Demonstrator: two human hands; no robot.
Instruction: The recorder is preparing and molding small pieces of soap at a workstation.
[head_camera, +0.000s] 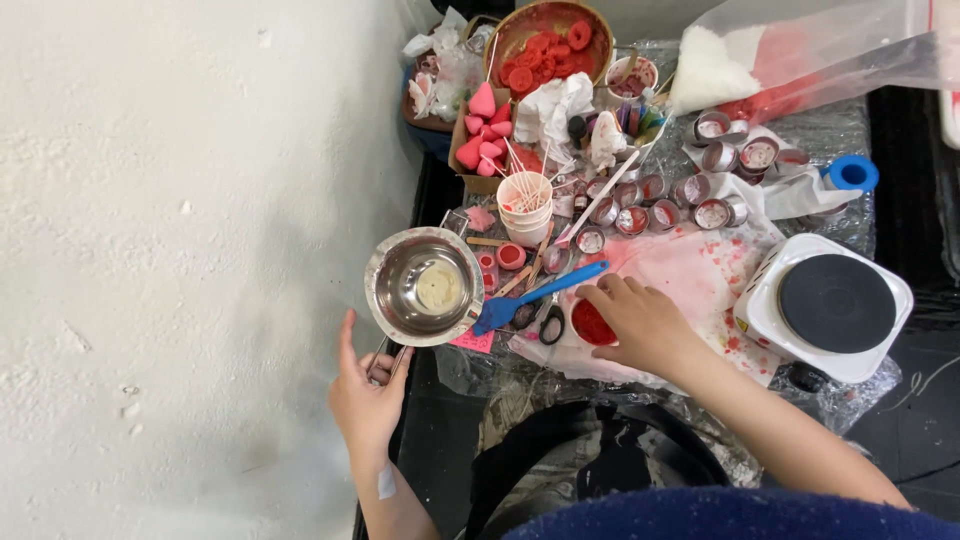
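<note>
I read the head view as bright and evenly lit, diffuse light with no single source I can place. White wall (180, 250) at left runs near overexposure, texture partly washed out. Glare on the steel pot (424, 287) rim and on the clear plastic bag (800, 50). Shadows soft and short under the clutter. Floor areas at right go dark. Slight softness toward frame edges; centre sharp, no motion blur noted.

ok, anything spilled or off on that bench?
Yes. The white sheet under the right hand is smeared and spattered red, and red flecks mark the white hot plate near its left edge. The left hand holds the steel pot by its handle, hanging partly past the bench edge. Nothing looks broken.
</note>
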